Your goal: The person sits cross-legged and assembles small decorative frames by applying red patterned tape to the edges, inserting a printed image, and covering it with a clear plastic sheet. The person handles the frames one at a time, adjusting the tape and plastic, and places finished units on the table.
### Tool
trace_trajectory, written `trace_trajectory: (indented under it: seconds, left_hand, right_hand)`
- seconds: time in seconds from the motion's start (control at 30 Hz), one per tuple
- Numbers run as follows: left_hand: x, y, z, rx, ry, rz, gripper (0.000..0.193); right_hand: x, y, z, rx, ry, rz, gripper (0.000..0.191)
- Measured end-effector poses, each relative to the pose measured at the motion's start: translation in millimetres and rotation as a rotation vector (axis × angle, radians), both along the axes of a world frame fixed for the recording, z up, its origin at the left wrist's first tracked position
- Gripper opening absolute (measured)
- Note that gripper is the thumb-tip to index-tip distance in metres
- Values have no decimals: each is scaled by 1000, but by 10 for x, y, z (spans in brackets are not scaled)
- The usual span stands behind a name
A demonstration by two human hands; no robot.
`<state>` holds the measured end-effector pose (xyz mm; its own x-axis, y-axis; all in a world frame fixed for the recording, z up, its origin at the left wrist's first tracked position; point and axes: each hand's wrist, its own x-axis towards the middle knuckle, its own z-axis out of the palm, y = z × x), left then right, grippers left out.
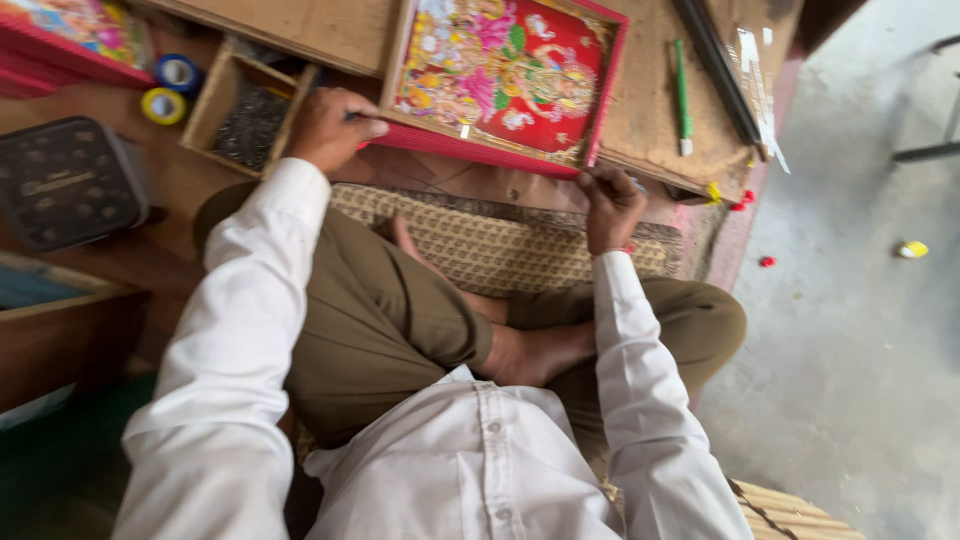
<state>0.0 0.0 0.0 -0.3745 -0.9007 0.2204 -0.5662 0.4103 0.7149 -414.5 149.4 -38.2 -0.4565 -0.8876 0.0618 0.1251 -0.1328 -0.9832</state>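
The red picture frame (505,85) is pinched at its near corner by the right hand (612,205). A thin tool, partly hidden, is gripped in the closed left hand (328,128) at the frame's near edge, beside a nail box (250,115).

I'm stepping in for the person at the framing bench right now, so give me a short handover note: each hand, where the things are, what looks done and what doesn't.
Left hand: closed on a small dark tool I can't identify, at the near left corner of the framed picture.
Right hand: gripping the frame's near right corner.
The red-framed colourful picture lies flat on the wooden board. A wooden tray of small nails sits left of it, tape rolls beyond, a green pen to the right.
Done: print sits in its frame.
Left: can't tell how far the edge fastening has gone.
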Motion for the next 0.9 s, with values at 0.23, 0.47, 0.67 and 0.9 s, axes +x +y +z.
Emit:
trace_trajectory:
  seconds: [0.23, 0.47, 0.67, 0.9]
  left_hand:
    - [-44, 6, 38, 114, 25, 44, 19]
    - [-111, -19, 76, 163, 40, 82, 19]
    - [-154, -111, 68, 167, 46, 60, 20]
    - [-167, -153, 70, 157, 50, 65, 21]
  right_hand:
    - [101, -10, 86, 66, 43, -50, 10]
    - [113, -21, 122, 61, -26, -69, 10]
    - [77, -56, 119, 84, 10, -92, 10]
    - [73, -92, 98, 106, -7, -117, 12]
